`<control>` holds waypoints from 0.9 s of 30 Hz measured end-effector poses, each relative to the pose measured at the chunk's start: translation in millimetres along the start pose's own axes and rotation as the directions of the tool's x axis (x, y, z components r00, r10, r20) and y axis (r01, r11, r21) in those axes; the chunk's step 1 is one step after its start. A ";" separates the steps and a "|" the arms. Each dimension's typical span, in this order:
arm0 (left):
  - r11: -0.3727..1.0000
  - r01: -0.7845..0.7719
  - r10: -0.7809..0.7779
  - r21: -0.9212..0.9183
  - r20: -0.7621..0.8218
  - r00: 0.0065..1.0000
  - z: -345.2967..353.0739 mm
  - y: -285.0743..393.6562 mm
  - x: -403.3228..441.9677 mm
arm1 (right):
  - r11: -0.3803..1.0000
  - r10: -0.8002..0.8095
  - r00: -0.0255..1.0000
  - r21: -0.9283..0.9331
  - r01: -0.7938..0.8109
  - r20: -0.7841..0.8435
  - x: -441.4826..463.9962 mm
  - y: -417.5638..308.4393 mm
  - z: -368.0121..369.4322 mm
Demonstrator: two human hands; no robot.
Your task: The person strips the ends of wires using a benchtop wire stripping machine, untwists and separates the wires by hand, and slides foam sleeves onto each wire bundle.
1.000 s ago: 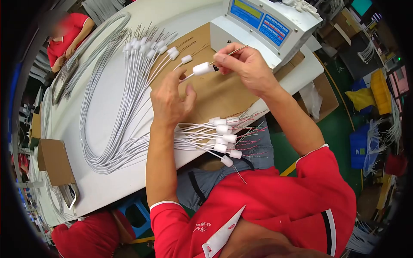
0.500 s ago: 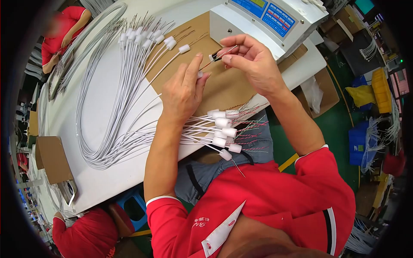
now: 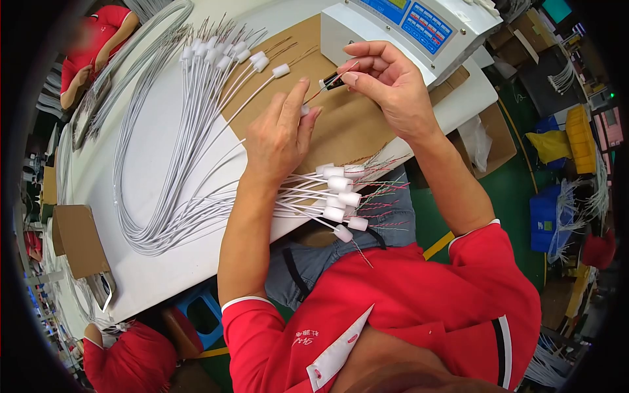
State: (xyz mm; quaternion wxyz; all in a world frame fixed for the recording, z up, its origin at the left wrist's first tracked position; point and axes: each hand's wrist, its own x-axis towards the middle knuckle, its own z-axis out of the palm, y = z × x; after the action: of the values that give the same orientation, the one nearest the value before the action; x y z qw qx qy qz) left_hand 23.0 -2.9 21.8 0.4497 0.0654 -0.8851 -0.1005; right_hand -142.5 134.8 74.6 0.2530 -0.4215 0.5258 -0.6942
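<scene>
My left hand [image 3: 275,134] is closed around the end of a white cable, with its index finger stretched out. A white sleeve [image 3: 304,110] shows between the thumb and index finger, mostly hidden. Thin twisted wires [image 3: 315,96] run from it toward my right hand [image 3: 392,85]. That hand pinches the wires between thumb and fingers. Beside its fingertips is a small black part [image 3: 333,80] with a pale end; whether it is held cannot be told. Near my left wrist lie several white-sleeved cable ends [image 3: 341,184] with bare twisted wires, at the table edge.
A second bundle of sleeved cables [image 3: 213,54] fans out beyond my left hand, over a brown cardboard sheet [image 3: 354,124]. A white machine with a blue keypad [image 3: 427,27] stands behind my right hand. A cardboard box [image 3: 82,242] is at left. Another person [image 3: 98,46] works at upper left.
My right hand has shifted slightly up and to the right, and the wire tips tilt differently. My left hand stays nearly still. The person at upper left has moved their hands.
</scene>
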 end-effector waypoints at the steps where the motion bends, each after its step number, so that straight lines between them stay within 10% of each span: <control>1: 1.000 0.005 -0.005 -0.016 -0.001 1.000 0.2 -0.2 -0.4 | 1.000 -0.010 1.000 -0.003 0.010 0.005 0.3 0.3 0.4; 12: 0.907 0.281 -0.251 -0.315 0.132 0.959 -3.2 9.2 -4.3 | 1.000 0.002 1.000 -0.012 -0.002 0.010 0.6 10.0 2.1; 27: 0.931 0.181 -0.195 -0.317 -0.014 0.981 4.4 8.9 -1.8 | 0.997 0.073 0.994 0.005 -0.074 0.075 -0.2 14.0 7.5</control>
State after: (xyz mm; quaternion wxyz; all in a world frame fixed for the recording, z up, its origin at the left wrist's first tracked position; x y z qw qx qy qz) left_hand 20.2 6.6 20.0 0.4626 0.0795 -0.8370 -0.2812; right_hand -137.3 126.6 62.1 0.2997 -0.4266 0.5282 -0.6702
